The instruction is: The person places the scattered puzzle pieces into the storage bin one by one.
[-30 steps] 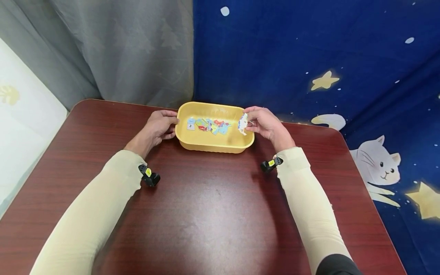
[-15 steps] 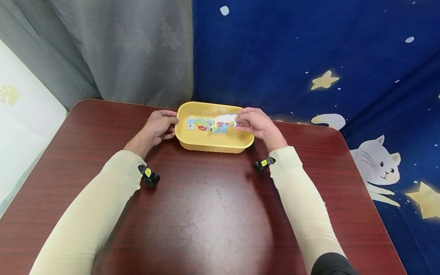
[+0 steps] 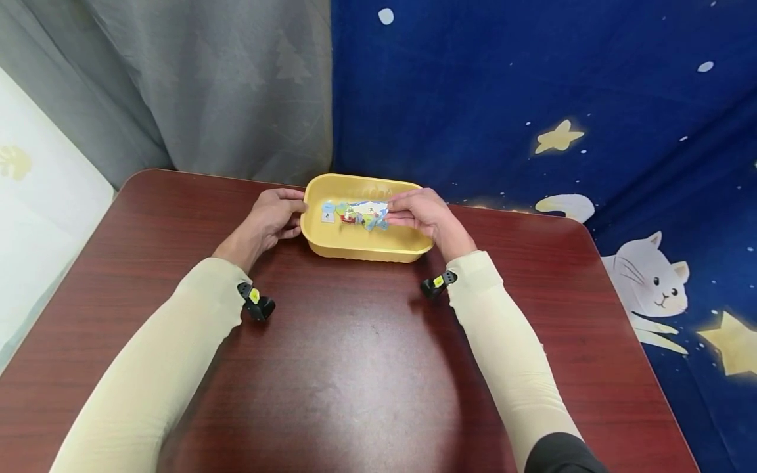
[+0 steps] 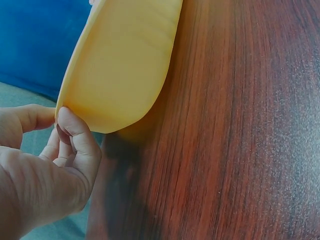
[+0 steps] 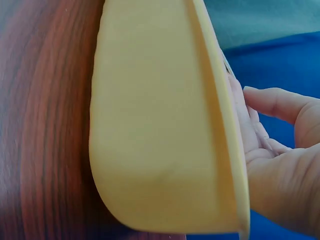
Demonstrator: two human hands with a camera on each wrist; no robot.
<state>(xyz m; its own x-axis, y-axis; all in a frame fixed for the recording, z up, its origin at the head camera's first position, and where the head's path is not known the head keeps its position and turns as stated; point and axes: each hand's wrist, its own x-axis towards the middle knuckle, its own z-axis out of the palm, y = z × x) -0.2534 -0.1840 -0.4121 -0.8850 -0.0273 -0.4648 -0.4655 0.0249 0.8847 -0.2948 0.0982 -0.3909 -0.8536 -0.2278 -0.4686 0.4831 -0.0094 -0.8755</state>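
Note:
A yellow oblong plastic basin stands at the far side of the table. My left hand pinches its left rim between thumb and fingers, as the left wrist view of the basin also shows. Over the basin, my right hand holds a flat, thin cut-out piece, white with blue and coloured print. Beneath it, several colourful flat pieces lie on the basin floor, partly covered. In the right wrist view, the basin wall hides the fingertips of my right hand and the held piece.
The dark red wooden table extends toward me. Behind it hang a grey curtain and a blue curtain printed with stars and a cat. A white panel stands at the left.
My right hand has moved left from the basin's right end to over its middle, bringing the cut-out piece across the others. The left hand stays on the rim.

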